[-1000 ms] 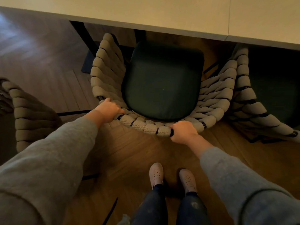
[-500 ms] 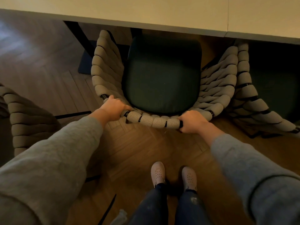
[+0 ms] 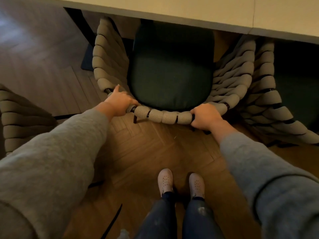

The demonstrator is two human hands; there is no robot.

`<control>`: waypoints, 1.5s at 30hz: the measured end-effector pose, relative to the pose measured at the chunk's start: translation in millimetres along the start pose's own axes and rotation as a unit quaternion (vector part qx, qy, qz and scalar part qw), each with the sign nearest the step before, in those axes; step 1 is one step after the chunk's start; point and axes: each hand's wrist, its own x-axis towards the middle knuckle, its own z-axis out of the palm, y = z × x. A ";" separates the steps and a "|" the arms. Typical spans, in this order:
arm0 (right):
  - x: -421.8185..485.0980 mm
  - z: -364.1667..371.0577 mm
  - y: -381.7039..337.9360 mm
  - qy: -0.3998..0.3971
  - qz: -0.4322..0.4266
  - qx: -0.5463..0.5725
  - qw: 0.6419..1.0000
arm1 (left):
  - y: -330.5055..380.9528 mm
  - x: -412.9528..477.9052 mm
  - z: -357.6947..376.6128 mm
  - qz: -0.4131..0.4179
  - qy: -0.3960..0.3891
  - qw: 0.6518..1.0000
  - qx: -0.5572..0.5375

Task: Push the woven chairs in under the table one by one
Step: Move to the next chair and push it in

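Note:
A woven chair (image 3: 162, 116) with thick beige rope wraps and a dark green seat cushion (image 3: 172, 69) stands in front of me, its front part under the pale table (image 3: 189, 9). My left hand (image 3: 119, 102) rests on the left end of the back rail, the thumb lifted and the fingers lying over the rail. My right hand (image 3: 205, 116) grips the rail's right end, fingers curled round it.
A second woven chair (image 3: 269, 100) stands close on the right, partly under the table. A third woven chair (image 3: 19, 118) is at the left edge. A black table leg (image 3: 81, 23) stands to the chair's left. My feet (image 3: 181, 183) are on the wooden floor.
The chair has slid forward, further under the table, with both arms reaching out after it. My left hand has loosened from a grip to lying over the rail.

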 end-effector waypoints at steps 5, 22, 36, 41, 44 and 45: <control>2.8 2.2 4.8 0.005 0.001 0.010 1.000 | -1.7 4.1 -1.8 0.008 0.001 1.000 -0.001; 27.6 -7.0 -7.6 0.001 -0.050 0.008 0.999 | -26.3 3.9 -6.3 -0.023 -0.023 0.999 0.038; 35.8 -5.5 -43.2 -0.029 -0.089 -0.003 0.996 | -51.2 -8.7 -8.5 -0.061 -0.084 0.992 0.078; 35.5 -4.3 -46.2 -0.027 -0.094 -0.011 0.995 | -51.5 -11.0 2.8 -0.093 -0.065 0.989 0.091; 36.1 -2.1 -44.3 -0.018 -0.096 -0.016 0.995 | -46.4 -10.3 5.5 -0.145 -0.033 0.987 0.063; 37.1 -1.5 -45.1 -0.015 -0.096 -0.014 0.995 | -43.8 -11.2 5.8 -0.167 -0.023 0.984 0.051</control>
